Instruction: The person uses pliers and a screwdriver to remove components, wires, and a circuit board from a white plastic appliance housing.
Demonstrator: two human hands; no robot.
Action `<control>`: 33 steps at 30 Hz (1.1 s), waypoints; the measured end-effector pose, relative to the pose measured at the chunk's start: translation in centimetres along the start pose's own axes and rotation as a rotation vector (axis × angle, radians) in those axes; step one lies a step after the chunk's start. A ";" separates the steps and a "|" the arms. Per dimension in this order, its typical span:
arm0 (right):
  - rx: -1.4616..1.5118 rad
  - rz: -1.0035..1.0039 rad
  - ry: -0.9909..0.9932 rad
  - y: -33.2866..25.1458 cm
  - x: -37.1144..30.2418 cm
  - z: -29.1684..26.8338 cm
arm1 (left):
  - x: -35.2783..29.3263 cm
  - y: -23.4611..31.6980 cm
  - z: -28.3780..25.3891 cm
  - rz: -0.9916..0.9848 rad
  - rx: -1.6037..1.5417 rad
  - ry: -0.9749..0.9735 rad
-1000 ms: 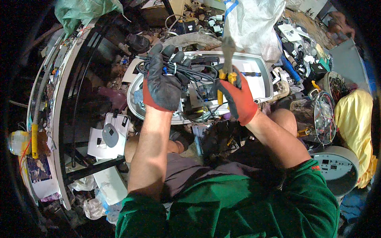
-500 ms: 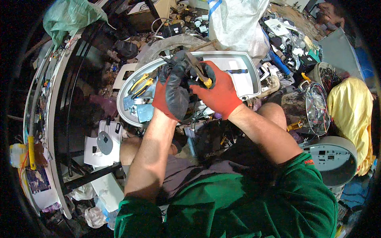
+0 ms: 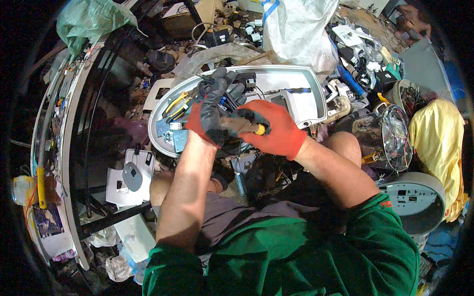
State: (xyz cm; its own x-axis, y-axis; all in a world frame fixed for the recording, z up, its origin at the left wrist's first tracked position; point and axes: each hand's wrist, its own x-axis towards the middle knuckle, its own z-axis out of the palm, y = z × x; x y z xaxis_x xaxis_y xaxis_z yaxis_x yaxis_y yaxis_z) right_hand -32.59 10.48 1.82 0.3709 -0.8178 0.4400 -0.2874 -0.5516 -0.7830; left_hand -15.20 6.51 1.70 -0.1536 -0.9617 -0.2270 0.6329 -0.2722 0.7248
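Observation:
Over a pale grey tray-like shell [image 3: 316, 98], both of my gloved hands work close together. My left hand [image 3: 211, 116], in a red glove with black palm coating, is closed round a bundle of black cable [image 3: 228, 102]. My right hand [image 3: 276, 127], gloved alike, grips a knife-like tool [image 3: 239, 125] with a broad brownish blade and some yellow at its handle. The blade lies across the base of my left hand; its exact contact with the cable is hidden. Beside my left hand, yellow-handled pliers [image 3: 175, 104] lie in the shell. A blue-and-black screwdriver [image 3: 296, 91] lies at its right.
A white sack [image 3: 298, 39] stands behind the shell, with heaped electronic scrap [image 3: 363, 64] to its right. A dark metal frame [image 3: 94, 123] runs along the left. At the right are a yellow cloth bundle [image 3: 434, 148] and a round grey housing [image 3: 412, 202].
The blade has swung down from pointing upward to lying across toward my left hand. My right hand has moved slightly down and right; the cable bundle now shows more plainly.

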 end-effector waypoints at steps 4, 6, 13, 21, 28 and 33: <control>0.071 0.199 0.285 -0.7 0.1 -0.6 | -0.3 0.7 -0.4 -0.055 -0.129 -0.147; 0.258 0.349 0.210 -0.4 0.8 -1.5 | -0.3 0.7 -0.6 -0.071 -0.056 -0.182; 0.292 0.352 0.179 0.3 2.3 -4.3 | -1.9 0.6 0.7 -0.255 0.349 -0.217; 0.302 0.421 -0.226 1.9 2.0 -4.3 | -2.3 0.9 -1.4 -0.357 0.699 -0.213; 0.464 0.504 -0.021 1.7 1.2 -3.5 | -2.4 2.1 -1.7 -0.292 0.401 -0.027; -0.541 -0.094 -0.067 6.9 -1.4 -7.7 | 0.0 5.6 -5.0 0.077 -0.055 0.106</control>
State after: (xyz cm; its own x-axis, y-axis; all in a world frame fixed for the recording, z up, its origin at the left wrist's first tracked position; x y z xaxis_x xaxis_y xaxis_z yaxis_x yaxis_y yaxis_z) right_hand -41.86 6.54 -0.82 0.4670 -0.7586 0.4544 -0.6564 -0.6417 -0.3967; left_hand -7.83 5.17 2.49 -0.0241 -0.9701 -0.2414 0.6810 -0.1927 0.7065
